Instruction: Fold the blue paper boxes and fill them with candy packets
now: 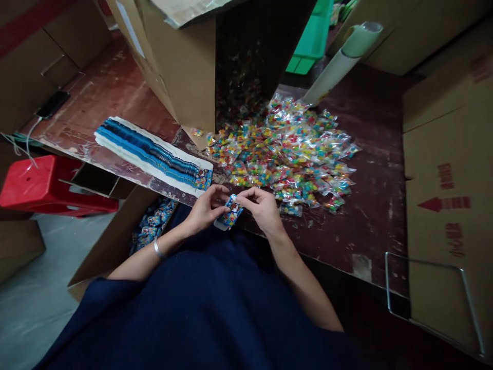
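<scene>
A small blue printed box (230, 215) is held between my hands at the table's front edge. My left hand (209, 207) pinches its left side with thumb and fingers. My right hand (262, 206) has thumb and forefinger closed at the box's top end. A pale flap sticks out at the lower end. To the left on the table lies a long row of flat, overlapping blue cartons (154, 155). Beyond my right hand spreads a heap of clear packets with colourful candies (292, 149), spilling from a tipped cardboard box (192, 67).
An open carton (103, 241) below the table's left edge holds blue printed boxes (154, 223). A red stool (34, 185) stands at the left. Behind are a green crate (308, 43) and a pale roll (339, 67). Large cartons (447, 154) and a metal frame (427, 261) are at right.
</scene>
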The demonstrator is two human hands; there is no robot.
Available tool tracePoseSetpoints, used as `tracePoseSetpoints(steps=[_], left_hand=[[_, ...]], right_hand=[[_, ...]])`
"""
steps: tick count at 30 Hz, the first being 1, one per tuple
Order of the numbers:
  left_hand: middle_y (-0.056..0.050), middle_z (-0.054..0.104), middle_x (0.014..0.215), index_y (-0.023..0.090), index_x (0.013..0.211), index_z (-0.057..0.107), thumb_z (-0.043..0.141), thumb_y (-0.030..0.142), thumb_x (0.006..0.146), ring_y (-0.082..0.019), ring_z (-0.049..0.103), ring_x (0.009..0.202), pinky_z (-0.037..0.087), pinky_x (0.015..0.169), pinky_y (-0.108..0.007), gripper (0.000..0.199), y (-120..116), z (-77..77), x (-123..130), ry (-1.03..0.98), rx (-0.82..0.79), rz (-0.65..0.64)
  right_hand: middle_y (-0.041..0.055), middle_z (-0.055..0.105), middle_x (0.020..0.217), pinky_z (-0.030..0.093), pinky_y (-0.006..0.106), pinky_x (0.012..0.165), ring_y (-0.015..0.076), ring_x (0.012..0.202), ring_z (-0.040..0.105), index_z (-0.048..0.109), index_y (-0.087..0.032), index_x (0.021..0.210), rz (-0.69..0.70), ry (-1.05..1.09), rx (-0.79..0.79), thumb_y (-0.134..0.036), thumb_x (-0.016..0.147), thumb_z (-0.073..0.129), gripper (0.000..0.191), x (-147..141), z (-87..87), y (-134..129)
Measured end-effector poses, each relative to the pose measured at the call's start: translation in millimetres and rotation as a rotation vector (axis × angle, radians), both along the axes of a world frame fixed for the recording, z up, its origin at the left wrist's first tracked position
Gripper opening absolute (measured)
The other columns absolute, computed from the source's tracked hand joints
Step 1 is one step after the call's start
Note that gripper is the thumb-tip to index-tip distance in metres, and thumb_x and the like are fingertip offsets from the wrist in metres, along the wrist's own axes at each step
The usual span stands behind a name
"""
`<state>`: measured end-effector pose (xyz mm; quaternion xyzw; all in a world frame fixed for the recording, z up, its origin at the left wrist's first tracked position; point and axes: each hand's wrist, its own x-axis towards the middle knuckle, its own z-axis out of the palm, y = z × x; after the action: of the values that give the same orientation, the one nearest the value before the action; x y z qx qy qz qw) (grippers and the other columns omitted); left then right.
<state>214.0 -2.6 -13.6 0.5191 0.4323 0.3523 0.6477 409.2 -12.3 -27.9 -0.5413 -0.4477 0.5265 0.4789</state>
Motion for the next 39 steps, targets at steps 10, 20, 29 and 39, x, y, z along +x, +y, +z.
tracePoseSetpoints(steps=[10,20,29,39], left_hand=[[-0.007,0.074,0.103,0.017,0.130,0.066,0.079,0.019,0.079,-0.019,0.071,0.096,0.059,0.085,-0.031,0.052,-1.3,-1.0,-10.0,-0.017,0.014,-0.049],[0.000,0.069,0.084,0.017,0.094,0.056,0.095,0.033,0.062,-0.015,0.069,0.073,0.058,0.071,-0.029,0.052,-9.6,-24.1,-19.4,-0.107,-0.303,-0.022],[-0.005,0.080,0.099,0.022,0.104,0.079,0.085,0.020,0.071,-0.021,0.075,0.087,0.059,0.076,-0.029,0.034,16.2,1.9,-76.9,0.148,-0.010,-0.671],[-0.002,0.071,0.088,0.015,0.095,0.062,0.092,0.035,0.068,-0.015,0.067,0.078,0.053,0.076,-0.028,0.045,6.7,-14.5,-31.1,-0.079,-0.204,-0.169]], right_hand=[[0.0027,0.075,0.075,0.055,0.032,0.069,0.0179,0.069,0.067,0.074,-0.020,0.074,-0.004,-0.075,0.014,-0.047,0.076,0.085,0.030,-12.0,4.2,2.1],[0.0104,0.076,0.115,0.059,0.043,0.090,0.0283,0.108,0.070,0.076,-0.023,0.107,0.000,-0.625,0.361,-0.038,0.097,0.066,0.020,7.1,-5.4,12.5],[0.0121,0.076,0.103,0.058,0.043,0.091,0.0289,0.101,0.071,0.076,-0.023,0.096,-0.053,-1.000,0.515,-0.031,0.097,0.066,0.013,9.3,-25.7,45.3],[0.0014,0.077,0.084,0.061,0.030,0.070,0.0170,0.074,0.074,0.070,-0.022,0.089,-0.338,-0.276,0.360,-0.036,0.088,0.079,0.017,-9.7,36.3,3.2]])
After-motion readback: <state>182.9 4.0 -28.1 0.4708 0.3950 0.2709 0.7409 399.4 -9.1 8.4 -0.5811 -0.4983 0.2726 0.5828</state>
